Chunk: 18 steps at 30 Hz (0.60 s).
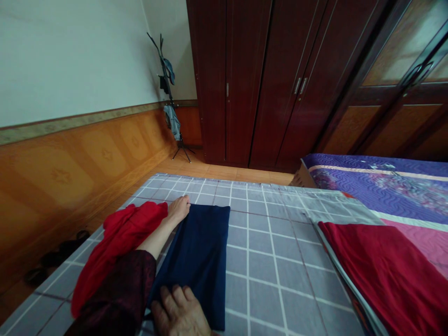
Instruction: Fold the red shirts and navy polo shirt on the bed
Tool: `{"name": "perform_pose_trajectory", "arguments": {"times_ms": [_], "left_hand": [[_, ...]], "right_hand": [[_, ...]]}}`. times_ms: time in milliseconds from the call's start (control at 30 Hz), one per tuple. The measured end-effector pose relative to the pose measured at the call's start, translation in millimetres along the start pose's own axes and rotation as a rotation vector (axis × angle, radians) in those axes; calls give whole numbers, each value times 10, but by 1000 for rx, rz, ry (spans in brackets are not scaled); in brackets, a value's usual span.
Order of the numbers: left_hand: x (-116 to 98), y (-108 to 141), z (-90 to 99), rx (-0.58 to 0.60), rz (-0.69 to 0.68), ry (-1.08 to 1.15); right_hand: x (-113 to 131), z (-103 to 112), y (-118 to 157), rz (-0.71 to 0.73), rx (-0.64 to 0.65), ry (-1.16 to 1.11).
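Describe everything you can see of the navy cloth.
The navy cloth is plain, dark and smooth-looking, apparently folded into a long, roughly rectangular panel with faint creases. It lies flat on the gray checked bedding, stretching lengthwise away from the person. The left hand grips its far left corner; the right hand rests on its near end, hiding part of it.

On my head-camera feed, I observe a dark maroon sleeve [115, 289], near black in its folds and faintly mottled, fitted to the left arm [157, 237]. I note that its cuff [149, 263] terminates before the left hand [179, 209], which is bare, as is the right hand [182, 310].
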State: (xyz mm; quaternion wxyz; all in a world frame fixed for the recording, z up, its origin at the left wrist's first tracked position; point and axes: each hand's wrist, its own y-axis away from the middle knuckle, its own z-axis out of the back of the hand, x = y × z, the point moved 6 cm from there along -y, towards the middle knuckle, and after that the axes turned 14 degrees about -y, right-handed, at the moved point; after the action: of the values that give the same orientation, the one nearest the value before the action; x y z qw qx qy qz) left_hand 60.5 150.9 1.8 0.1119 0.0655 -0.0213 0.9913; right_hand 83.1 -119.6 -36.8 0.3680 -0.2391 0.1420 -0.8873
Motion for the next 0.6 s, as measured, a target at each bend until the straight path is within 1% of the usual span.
{"name": "perform_pose_trajectory", "arguments": {"times_ms": [100, 167, 267, 333, 400, 500, 600], "left_hand": [[13, 40, 60, -27, -14, 4], [-22, 123, 130, -64, -53, 16], [-186, 322, 175, -92, -206, 62], [-319, 463, 129, -72, -327, 92], [-402, 566, 51, -38, -394, 109], [-431, 635, -39, -7, -407, 125], [-454, 687, -52, 21, -438, 138]], "right_hand": [[12, 65, -15, 29, 32, -11], [7, 101, -19, 47, 45, -18], [5, 127, -15, 77, 56, -11], [22, 142, -14, 99, 57, -10], [46, 180, -21, 105, 53, -10], [79, 276, -45, 90, 48, -22], [93, 312, -63, 79, 73, -59]]}}
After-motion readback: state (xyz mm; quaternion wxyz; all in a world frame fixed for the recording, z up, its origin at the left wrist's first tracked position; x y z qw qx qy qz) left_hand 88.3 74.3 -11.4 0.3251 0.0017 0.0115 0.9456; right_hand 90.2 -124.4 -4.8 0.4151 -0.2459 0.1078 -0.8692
